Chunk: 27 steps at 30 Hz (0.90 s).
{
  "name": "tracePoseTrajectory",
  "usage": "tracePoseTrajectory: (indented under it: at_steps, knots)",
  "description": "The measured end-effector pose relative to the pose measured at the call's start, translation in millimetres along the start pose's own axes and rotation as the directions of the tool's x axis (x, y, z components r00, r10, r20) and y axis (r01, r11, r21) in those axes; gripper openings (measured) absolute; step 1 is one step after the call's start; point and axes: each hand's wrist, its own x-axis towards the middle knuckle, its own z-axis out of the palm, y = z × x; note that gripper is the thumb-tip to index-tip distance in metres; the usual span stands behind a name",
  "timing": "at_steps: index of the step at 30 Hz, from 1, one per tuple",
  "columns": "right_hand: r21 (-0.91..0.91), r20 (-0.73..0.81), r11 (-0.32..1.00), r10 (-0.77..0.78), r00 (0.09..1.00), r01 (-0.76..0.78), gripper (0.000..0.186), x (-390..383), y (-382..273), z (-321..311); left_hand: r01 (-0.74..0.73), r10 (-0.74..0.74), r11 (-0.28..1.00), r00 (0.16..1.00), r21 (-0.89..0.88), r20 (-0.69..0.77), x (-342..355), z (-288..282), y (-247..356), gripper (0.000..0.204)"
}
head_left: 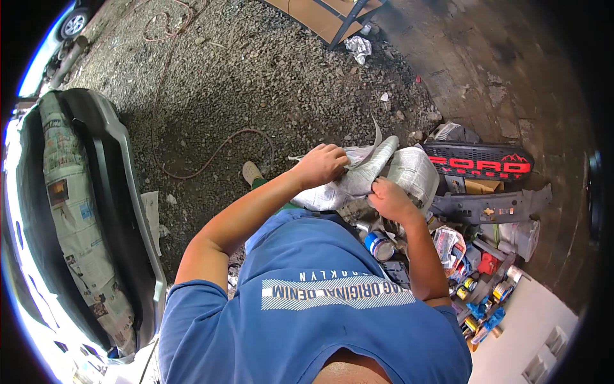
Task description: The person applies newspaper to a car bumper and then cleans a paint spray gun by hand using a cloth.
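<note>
Crumpled newspaper (368, 174) spreads in front of my body, with a loose strip curling up at its far edge. My left hand (322, 165) is closed on the newspaper's left part, its fingers curled over the paper. My right hand (391, 200) pinches the newspaper nearer to me, and its fingertips are partly hidden by the folds. Another bulging part of the newspaper (412, 171) lies just beyond my right hand. A blue and white can (379, 246) stands below my right wrist.
On the left is a car bumper (118, 134) partly covered with newspaper (73, 211). A thin hose (246, 131) snakes over the gravel (256, 70). To the right lie a black grille (480, 160) with red lettering, a dark plastic panel (489, 205), and several cans and bottles (473, 285).
</note>
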Motion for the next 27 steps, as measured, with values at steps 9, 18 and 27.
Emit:
tracePoseTrajectory:
  at_steps: [9,18,27]
  knots:
    - [0.33,-0.131,0.903,0.331,0.934,-0.274,0.064,-12,-12,-13,-0.153,0.151,0.972,0.988,0.176,0.025,21,-8,20,0.011]
    - [0.266,-0.16,0.876,0.451,0.878,-0.402,0.041,17,-6,0,-0.078,0.087,0.94,0.996,0.333,-0.012,40,-30,30,0.01]
    - [0.127,-0.042,0.864,0.495,0.868,-0.487,0.041,22,25,15,0.326,-0.267,0.915,0.931,0.238,-0.247,72,-61,4,0.013]
